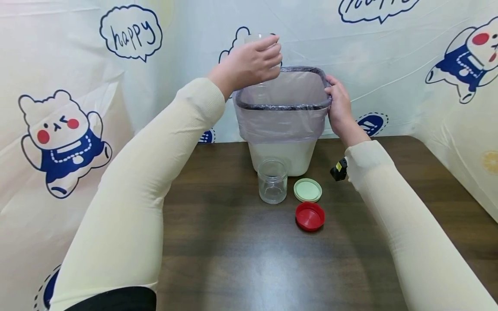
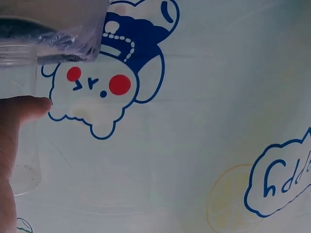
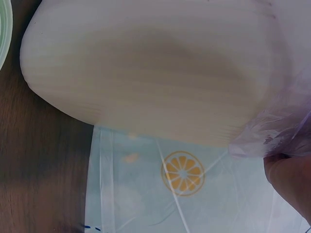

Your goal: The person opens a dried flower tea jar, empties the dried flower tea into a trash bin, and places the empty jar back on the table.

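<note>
My left hand [image 1: 254, 60] grips a clear jar [image 2: 26, 170] above the left side of the bin, its base up and its threaded neck pointing down. Most of that jar is hidden behind the fingers in the head view. My right hand [image 1: 339, 101] holds the right rim of the white bin [image 1: 282, 153], which is lined with a translucent bag [image 1: 280, 125] folded over the edge. In the right wrist view, the fingers [image 3: 289, 179] press against the bag's edge. Whether anything lies inside the bin cannot be made out.
A second clear jar [image 1: 272, 183] stands open on the brown wooden table [image 1: 233, 250], in front of the bin. To its right lie a pale green lid [image 1: 308, 190] and a red lid [image 1: 310, 217]. A printed cloth [image 1: 202, 39] hangs behind and at the sides.
</note>
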`<state>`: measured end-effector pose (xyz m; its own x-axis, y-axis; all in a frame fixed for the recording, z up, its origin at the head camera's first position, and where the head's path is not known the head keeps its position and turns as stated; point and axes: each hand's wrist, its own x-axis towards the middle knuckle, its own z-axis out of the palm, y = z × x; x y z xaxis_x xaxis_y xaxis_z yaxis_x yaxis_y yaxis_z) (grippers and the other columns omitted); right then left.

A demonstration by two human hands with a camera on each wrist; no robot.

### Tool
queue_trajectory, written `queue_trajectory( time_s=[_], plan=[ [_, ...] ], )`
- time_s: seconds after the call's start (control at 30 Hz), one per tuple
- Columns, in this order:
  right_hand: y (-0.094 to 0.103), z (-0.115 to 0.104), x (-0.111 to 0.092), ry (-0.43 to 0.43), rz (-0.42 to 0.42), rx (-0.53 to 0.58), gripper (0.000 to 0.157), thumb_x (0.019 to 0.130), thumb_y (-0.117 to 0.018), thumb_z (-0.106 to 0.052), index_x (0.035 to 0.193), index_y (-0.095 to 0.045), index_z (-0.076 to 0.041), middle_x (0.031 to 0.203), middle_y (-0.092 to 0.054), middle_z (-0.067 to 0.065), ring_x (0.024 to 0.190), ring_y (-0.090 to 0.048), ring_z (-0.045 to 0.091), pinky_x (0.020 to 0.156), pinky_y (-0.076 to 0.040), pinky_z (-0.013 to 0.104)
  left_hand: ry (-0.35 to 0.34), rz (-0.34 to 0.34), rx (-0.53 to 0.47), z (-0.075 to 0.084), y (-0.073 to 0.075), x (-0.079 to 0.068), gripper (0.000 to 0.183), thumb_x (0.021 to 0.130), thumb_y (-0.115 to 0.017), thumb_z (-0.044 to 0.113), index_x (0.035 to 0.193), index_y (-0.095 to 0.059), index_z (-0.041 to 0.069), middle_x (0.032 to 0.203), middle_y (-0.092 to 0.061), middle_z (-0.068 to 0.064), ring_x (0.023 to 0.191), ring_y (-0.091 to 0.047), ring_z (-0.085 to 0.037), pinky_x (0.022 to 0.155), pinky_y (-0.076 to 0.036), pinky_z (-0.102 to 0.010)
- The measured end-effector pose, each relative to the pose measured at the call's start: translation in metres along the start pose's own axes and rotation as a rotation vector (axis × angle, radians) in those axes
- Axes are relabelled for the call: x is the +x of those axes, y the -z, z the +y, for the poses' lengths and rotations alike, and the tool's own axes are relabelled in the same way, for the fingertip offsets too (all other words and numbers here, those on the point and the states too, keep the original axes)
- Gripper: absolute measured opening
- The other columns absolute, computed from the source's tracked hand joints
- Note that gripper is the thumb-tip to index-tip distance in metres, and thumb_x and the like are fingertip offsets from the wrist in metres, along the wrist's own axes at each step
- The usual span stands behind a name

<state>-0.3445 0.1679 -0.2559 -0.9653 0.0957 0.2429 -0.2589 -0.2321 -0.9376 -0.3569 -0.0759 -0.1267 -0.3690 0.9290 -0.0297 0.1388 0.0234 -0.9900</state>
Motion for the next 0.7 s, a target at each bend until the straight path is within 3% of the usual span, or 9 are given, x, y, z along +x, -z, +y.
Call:
queue_trajectory(
  time_s=[0.2, 0.43, 0.7],
  plan=[
    [0.000, 0.001, 0.001, -0.001, 0.001, -0.004, 0.051, 0.097, -0.033, -0.014, 0.147, -0.039, -0.009, 0.151, -0.032, -0.001, 0.128, -0.036, 0.020, 0.098, -0.034, 0.026, 0.093, 0.034, -0.019, -0.001, -0.001, 0.000, 0.043, 0.083, -0.058, -0.018, 0.120, -0.050, 0.003, 0.130, -0.050, -0.019, 0.128, -0.040, -0.034, 0.115, -0.014, -0.044],
    [-0.001, 0.000, 0.000, 0.007, 0.009, 0.001, 0.050, 0.097, -0.033, -0.013, 0.147, -0.040, -0.009, 0.150, -0.034, 0.001, 0.121, -0.039, 0.019, 0.092, -0.037, 0.023, 0.000, -0.002, -0.028, 0.008, -0.001, 0.001, 0.049, 0.081, -0.064, -0.015, 0.124, -0.050, 0.003, 0.131, -0.050, -0.020, 0.129, -0.038, -0.035, 0.115, -0.012, -0.044],
    [-0.002, 0.000, -0.001, -0.008, 0.000, -0.021, 0.050, 0.098, -0.033, -0.015, 0.148, -0.039, -0.010, 0.152, -0.033, 0.000, 0.123, -0.039, 0.017, 0.094, -0.035, 0.023, 0.016, -0.006, -0.050, 0.010, -0.002, 0.000, 0.050, 0.080, -0.065, -0.014, 0.124, -0.049, 0.003, 0.131, -0.048, -0.021, 0.129, -0.037, -0.035, 0.115, -0.011, -0.044]
  ],
)
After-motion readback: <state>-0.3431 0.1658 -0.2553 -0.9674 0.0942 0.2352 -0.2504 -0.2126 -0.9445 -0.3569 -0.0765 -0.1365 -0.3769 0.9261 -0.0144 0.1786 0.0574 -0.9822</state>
